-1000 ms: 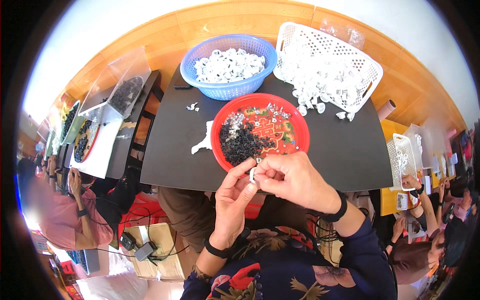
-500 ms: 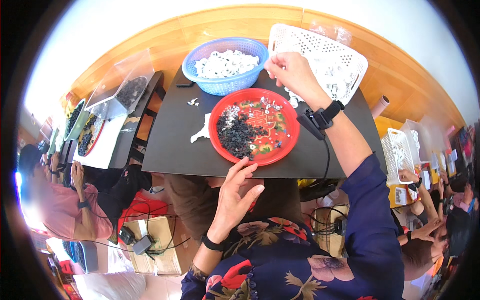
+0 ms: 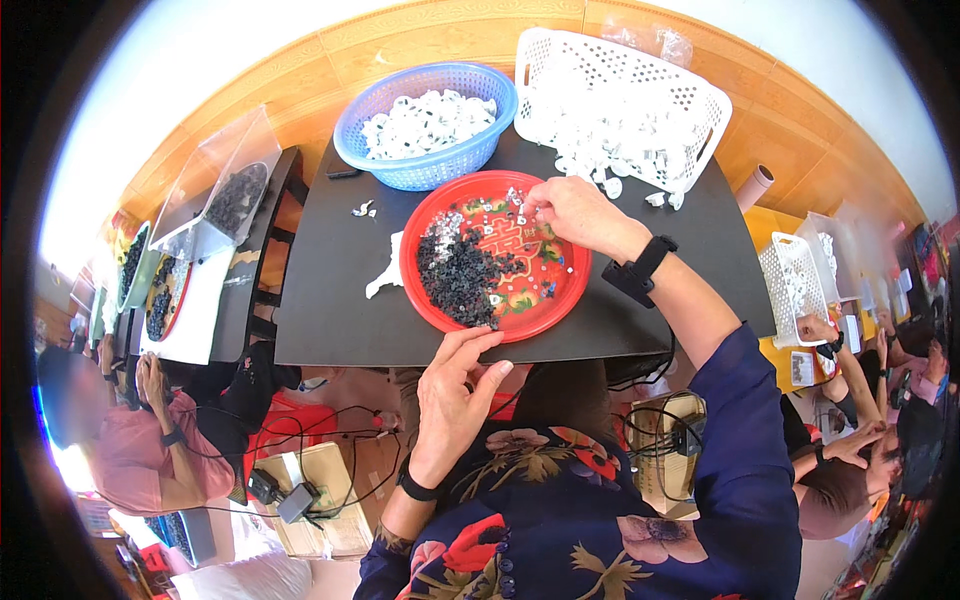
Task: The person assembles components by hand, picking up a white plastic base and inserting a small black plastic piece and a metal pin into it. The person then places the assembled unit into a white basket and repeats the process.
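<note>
A round red tray (image 3: 572, 290) with a printed pattern lies at the table's near edge. Small black pieces (image 3: 462, 272) are heaped on its left side, with tiny clear and silvery bits (image 3: 445, 228) scattered beside them. Over the tray's far right part is my right hand (image 3: 582, 212), its fingertips pinched together near the small bits; whatever they may hold is too small to make out. My left hand (image 3: 455, 395) rests at the near rim, fingers stretched out and thumb apart, nothing in it.
A blue basket (image 3: 425, 165) of white pieces stands beyond the tray, and a white basket (image 3: 700, 95) of white parts at the far right. A torn white scrap (image 3: 385, 268) lies left of the tray. Other people work at tables on both sides.
My right hand has come down from beside the blue and white baskets to the red tray. My left hand stays by the near rim. The view has shifted slightly.
</note>
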{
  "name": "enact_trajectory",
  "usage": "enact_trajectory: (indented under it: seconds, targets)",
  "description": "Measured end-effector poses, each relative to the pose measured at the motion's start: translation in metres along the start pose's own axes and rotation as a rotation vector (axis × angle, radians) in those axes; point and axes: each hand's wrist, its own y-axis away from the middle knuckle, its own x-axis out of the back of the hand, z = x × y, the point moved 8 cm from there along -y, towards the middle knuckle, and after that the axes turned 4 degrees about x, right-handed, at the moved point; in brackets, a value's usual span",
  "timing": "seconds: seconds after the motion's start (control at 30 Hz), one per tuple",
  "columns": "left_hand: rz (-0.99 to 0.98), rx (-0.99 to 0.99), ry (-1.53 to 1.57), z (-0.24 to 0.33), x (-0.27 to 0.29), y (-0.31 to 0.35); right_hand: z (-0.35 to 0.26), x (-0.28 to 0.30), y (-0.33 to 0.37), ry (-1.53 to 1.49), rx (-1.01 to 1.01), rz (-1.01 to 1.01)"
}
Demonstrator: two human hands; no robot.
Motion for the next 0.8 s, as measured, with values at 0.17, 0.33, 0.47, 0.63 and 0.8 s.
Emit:
enact_trajectory:
  seconds: [0.17,0.33,0.47,0.63,0.8]
  targets:
    - [-0.038,0.053,0.067,-0.005,0.005,-0.009,0.002,0.012,-0.012,-0.019,0.061,0.109]
    - [-0.049,0.043,0.116,-0.01,0.012,-0.015,0.069,0.059,0.003,0.103,-0.191,0.195]
    - [-0.074,0.084,0.139,-0.018,0.017,-0.02,0.107,0.059,0.029,0.097,-0.337,0.087]
    - [-0.05,0.134,0.16,-0.024,0.022,-0.027,0.104,0.047,0.052,-0.05,-0.368,0.054]
    - [-0.038,0.197,0.326,-0.026,0.021,-0.034,0.085,0.05,0.062,-0.061,-0.369,0.112]
